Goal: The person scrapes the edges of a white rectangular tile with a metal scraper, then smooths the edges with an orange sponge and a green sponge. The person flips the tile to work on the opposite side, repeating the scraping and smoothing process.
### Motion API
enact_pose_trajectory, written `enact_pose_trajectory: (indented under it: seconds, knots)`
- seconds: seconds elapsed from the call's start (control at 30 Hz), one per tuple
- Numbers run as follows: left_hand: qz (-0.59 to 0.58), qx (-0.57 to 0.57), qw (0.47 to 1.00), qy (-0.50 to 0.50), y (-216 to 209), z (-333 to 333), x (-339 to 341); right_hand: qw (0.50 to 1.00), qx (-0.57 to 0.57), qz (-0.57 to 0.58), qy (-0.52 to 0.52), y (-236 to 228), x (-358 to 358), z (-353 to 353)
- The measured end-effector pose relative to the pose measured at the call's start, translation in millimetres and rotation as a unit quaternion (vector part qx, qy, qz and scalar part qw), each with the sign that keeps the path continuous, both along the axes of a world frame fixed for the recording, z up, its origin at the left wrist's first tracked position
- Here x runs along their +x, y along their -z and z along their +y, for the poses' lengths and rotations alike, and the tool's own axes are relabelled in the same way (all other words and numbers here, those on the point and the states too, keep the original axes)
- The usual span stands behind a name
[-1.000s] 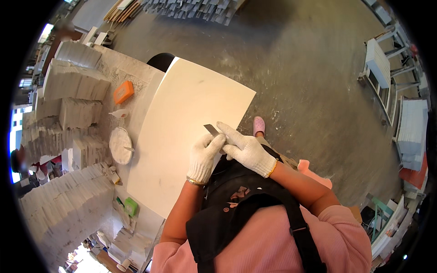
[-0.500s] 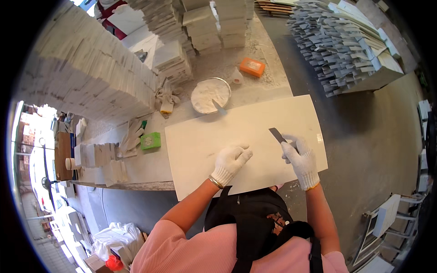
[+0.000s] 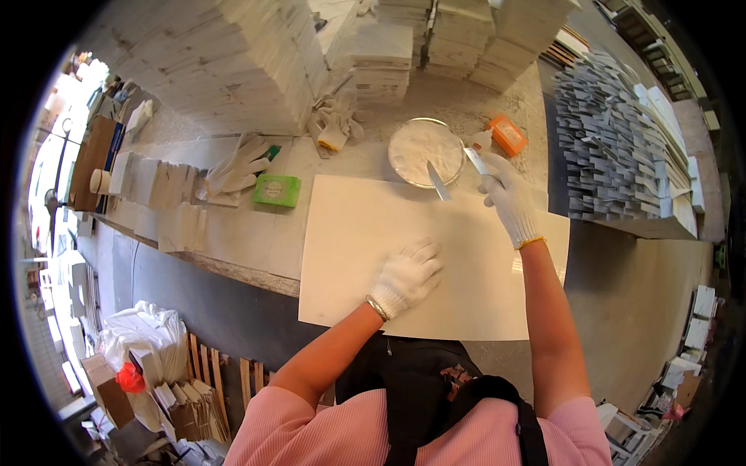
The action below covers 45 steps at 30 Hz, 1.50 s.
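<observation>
A large smooth white panel [image 3: 342, 248] lies in front of me, overhanging the table's near edge. My left hand [image 3: 406, 277], in a white knit glove, rests flat on it with the fingers stretched out. In my right hand [image 3: 507, 198], gloved too, is a thin flat scraper blade [image 3: 476, 161], its end pointing away from me beside the bowl. The round metal-rimmed bowl [image 3: 420, 146] holds a white powdery or pasty mass. A second blade [image 3: 437, 182] leans out of the bowl over the panel's far edge.
An orange box [image 3: 508, 135] and a small white bottle [image 3: 481, 140] stand right of the bowl. Left lie a green box [image 3: 277, 190] and loose gloves [image 3: 237, 167]. Tall stacks of white slabs [image 3: 210, 62] line the far side. Stacked grey-white strips [image 3: 614, 147] stand right.
My right hand has moved forward with the scraper blade, from over the panel to beside the bowl. My left hand has flattened on the panel. The view has shifted.
</observation>
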State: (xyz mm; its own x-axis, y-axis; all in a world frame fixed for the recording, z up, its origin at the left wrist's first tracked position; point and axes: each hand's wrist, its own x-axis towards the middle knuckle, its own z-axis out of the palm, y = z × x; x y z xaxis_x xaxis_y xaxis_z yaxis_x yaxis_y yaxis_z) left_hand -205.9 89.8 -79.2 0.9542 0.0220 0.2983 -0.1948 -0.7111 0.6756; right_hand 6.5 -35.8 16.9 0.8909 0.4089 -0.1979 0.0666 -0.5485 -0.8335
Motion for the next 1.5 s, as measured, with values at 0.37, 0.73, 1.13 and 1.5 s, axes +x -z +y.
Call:
enact_pose_trajectory:
  seconds: [0.37, 0.73, 1.13, 1.5]
  knots:
    - [0.069, -0.189, 0.978, -0.054, 2.1, 13.5, -8.3, 0.944, 0.064, -0.205, -0.250, -12.7, -48.2, 112.3]
    - [0.023, -0.664, 0.652, -0.364, -37.9, 123.4, -38.6, 0.936, 0.075, -0.084, -0.334, 23.9, -129.1, 180.1]
    - [0.201, -0.090, 0.909, -0.355, -47.2, 255.9, -29.9, 0.937, -0.032, -0.333, 0.102, 8.1, 83.2, 2.6]
    - [0.240, 0.098, 0.904, -0.340, -38.0, 276.3, -19.5, 0.915, -0.299, -0.260, -0.080, 73.9, 154.6, -20.9]
